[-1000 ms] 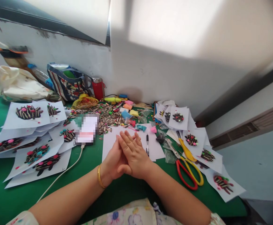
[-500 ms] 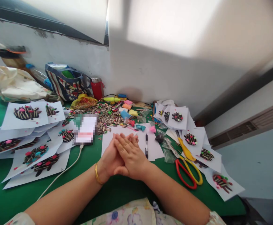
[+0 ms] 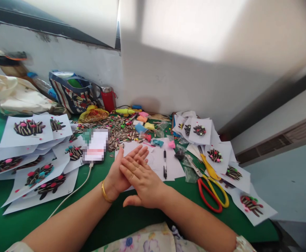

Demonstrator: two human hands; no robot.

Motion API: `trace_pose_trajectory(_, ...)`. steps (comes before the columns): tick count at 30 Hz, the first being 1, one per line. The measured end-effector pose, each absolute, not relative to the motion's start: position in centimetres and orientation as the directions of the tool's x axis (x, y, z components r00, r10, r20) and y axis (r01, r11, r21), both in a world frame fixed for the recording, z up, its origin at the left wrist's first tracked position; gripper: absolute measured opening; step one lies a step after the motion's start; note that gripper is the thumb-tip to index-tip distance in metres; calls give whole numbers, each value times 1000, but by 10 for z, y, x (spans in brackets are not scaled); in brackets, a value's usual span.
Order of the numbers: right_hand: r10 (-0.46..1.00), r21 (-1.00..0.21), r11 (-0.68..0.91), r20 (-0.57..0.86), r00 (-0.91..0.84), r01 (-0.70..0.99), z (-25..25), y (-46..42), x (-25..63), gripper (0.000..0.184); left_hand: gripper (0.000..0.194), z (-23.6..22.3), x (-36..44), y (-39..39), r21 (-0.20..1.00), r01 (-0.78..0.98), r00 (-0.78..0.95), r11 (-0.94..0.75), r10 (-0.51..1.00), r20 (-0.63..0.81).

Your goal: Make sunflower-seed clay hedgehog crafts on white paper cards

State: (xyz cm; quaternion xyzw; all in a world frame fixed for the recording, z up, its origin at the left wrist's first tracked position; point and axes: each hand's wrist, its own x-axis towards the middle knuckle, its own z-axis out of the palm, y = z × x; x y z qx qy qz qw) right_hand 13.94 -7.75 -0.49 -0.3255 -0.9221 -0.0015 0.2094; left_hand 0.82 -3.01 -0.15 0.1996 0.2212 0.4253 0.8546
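My left hand (image 3: 115, 172) faces up with its fingers stretched out, a gold bangle at its wrist. Flat across its palm lies my right hand (image 3: 146, 182), fingers extended and thumb apart. Whatever may be between the palms is hidden. Beyond and partly under the hands is a white sheet of paper (image 3: 156, 164). A black and clear pen (image 3: 165, 164) rests on it, right of my hands. Behind the sheet are lumps of coloured clay, including blue (image 3: 140, 128), yellow (image 3: 149, 126) and pink (image 3: 171, 144), beside a heap of striped sunflower seeds (image 3: 116, 129).
Papers with seed-and-clay figures are piled at left (image 3: 24, 131) and right (image 3: 215, 155). Scissors (image 3: 210, 190) with red and yellow handles lie right. A phone (image 3: 96, 145) with a white cable (image 3: 82, 189) sits left. A red flask (image 3: 108, 99) and striped bag (image 3: 71, 92) stand behind.
My hands have slid against each other: the right hand has shifted toward me across the left palm, and its thumb stands further out. Both hands are slightly further left and lower.
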Motion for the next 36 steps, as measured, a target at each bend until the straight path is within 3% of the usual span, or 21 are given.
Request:
trace_pose_trajectory(5, 708, -143, 672, 411, -574, 727, -7, -69, 154, 91, 68, 2, 12, -37, 421, -588, 676, 690, 706, -212)
trace_pose_trajectory(12, 594, -137, 797, 349, -725, 588, -1, -75, 143, 92, 78, 4, -4, -22, 361, -789, 460, 498, 867, -191)
trace_pose_trajectory(18, 640, -151, 753, 395, -660, 640, -5, -73, 146, 93, 75, 2, 13, -39, 293, -673, 623, 679, 734, -269)
trace_pose_trajectory(21, 669, -153, 720, 412, -618, 677, -4, -70, 152, 90, 76, 5, 8, -34, 309, -695, 603, 649, 761, -241)
trace_pose_trajectory(25, 607, -145, 780, 411, -680, 609, -1, -74, 147, 88, 79, 6, -5, -21, 350, -798, 441, 490, 872, -215)
trace_pose_trajectory(28, 570, -134, 811, 397, -719, 569, -2, -77, 142, 89, 73, 3, -2, -24, 359, -769, 471, 529, 849, -240)
trace_pose_trajectory(32, 640, -136, 749, 406, -653, 649, -6, -73, 147, 92, 74, 2, 8, -36, 326, -673, 608, 664, 747, -267)
trace_pose_trajectory(36, 682, -148, 707, 400, -612, 692, -6, -68, 155, 89, 77, 7, 0, -28, 340, -736, 543, 585, 811, -219)
